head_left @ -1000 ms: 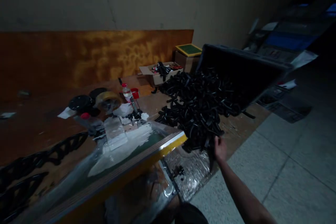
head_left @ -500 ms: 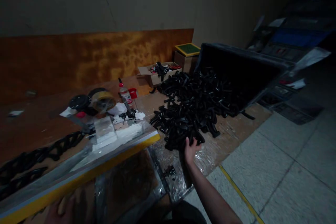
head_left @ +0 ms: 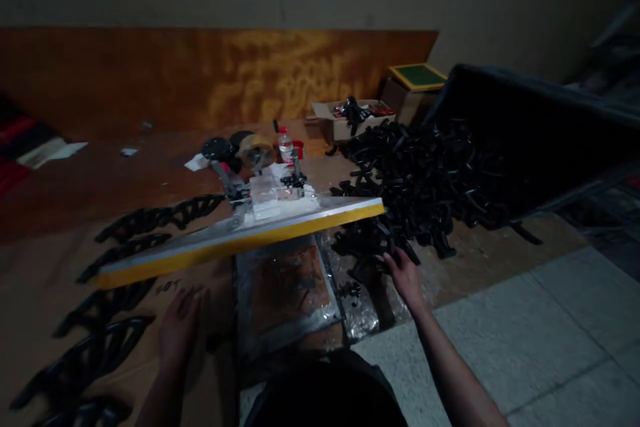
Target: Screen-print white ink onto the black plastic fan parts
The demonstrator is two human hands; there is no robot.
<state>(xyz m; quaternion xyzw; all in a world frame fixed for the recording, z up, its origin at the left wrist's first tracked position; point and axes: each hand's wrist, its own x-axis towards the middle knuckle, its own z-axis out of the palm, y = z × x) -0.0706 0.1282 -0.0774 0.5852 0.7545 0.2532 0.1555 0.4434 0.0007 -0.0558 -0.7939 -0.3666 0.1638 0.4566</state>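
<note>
Right hand: your right hand [head_left: 404, 277] stays at the near edge of the pile of black curved parts [head_left: 425, 173]. The fingers curl onto a piece, but in this dim light you cannot tell whether they grip it.
Left hand: your left hand [head_left: 181, 317] has come into view, fingers spread flat on the brown surface [head_left: 100, 173], just below the yellow-edged frame [head_left: 240, 243].
Pile: it spills from the tipped black bin [head_left: 540, 120], right of the frame.
Meaning: both hands are now at the work.

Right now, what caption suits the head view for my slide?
The right hand touches a pile of black curved parts; the left hand lies open near a raised yellow-edged frame.
</note>
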